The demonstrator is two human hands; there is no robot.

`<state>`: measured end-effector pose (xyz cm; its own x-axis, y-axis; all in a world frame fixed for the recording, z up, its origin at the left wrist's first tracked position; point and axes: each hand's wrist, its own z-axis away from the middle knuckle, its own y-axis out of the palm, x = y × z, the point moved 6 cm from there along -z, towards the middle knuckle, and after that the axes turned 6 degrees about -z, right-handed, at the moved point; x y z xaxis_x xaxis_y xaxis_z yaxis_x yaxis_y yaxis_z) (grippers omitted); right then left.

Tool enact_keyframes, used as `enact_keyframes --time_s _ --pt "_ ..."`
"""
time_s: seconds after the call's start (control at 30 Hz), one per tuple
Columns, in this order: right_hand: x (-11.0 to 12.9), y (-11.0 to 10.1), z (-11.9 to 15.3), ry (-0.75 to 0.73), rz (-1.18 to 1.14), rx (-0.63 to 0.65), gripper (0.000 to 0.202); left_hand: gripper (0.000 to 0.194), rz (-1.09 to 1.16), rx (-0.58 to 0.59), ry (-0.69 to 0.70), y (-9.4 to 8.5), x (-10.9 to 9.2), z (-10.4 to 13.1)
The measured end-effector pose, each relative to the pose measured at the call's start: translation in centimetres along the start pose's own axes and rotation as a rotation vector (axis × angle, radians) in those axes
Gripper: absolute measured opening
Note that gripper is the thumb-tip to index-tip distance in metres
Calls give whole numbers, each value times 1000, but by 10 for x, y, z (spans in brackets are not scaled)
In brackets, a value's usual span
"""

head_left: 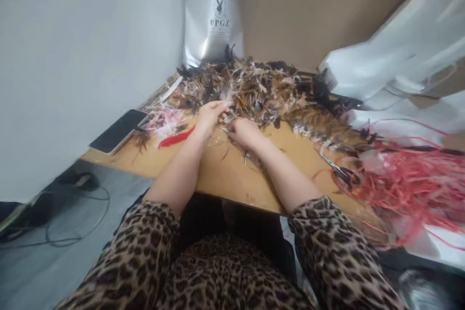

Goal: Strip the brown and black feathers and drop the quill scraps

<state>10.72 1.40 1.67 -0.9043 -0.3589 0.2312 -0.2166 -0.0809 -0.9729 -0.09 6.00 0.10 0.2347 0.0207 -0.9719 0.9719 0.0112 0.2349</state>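
Note:
My left hand (211,113) is closed in a pinch at the near edge of a big heap of brown and black feathers (265,82). A pale, fluffy feather (228,93) stands up from its fingertips. Close beside it on the right, my right hand (244,131) is closed too, with its fingers curled in toward the left one. What the right fingers hold is hidden and blurred. Loose feather bits lie on the tan tabletop (232,174) under both hands. A red strip (177,138) lies just left of my left forearm.
A dark phone-like slab (119,131) lies at the table's left edge, near pink and white scraps (163,120). To the right are scissors (336,167), a brown feather bundle (327,126) and a tangle of red-pink strands (417,189). A silvery bag (214,14) stands behind the heap.

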Motion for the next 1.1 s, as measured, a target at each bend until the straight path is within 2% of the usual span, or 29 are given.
enact_keyframes --time_s 0.13,0.23,0.3,0.43,0.63,0.83,0.97,1.1 --pt "-6 1 -5 25 -40 -10 23 18 -28 48 41 3 2 -3" --pt "-15 -11 -4 -35 -245 -19 17 20 -69 80 81 7 -2 -1" --pt "-25 -24 -2 -21 -397 -32 14 23 -108 93 94 8 -5 2" --pt "-40 -34 5 17 -618 108 7 28 -198 150 110 12 -9 9" --pt "-44 -32 7 49 -694 178 7 26 -295 257 166 18 -13 17" --pt "-40 -35 9 25 -750 214 11 21 -330 325 133 23 -10 21" --pt "-45 -34 6 19 -919 208 8 21 -247 295 81 23 -5 18" --pt "-62 -30 -2 51 -1217 79 16 12 6 171 -34 16 1 12"
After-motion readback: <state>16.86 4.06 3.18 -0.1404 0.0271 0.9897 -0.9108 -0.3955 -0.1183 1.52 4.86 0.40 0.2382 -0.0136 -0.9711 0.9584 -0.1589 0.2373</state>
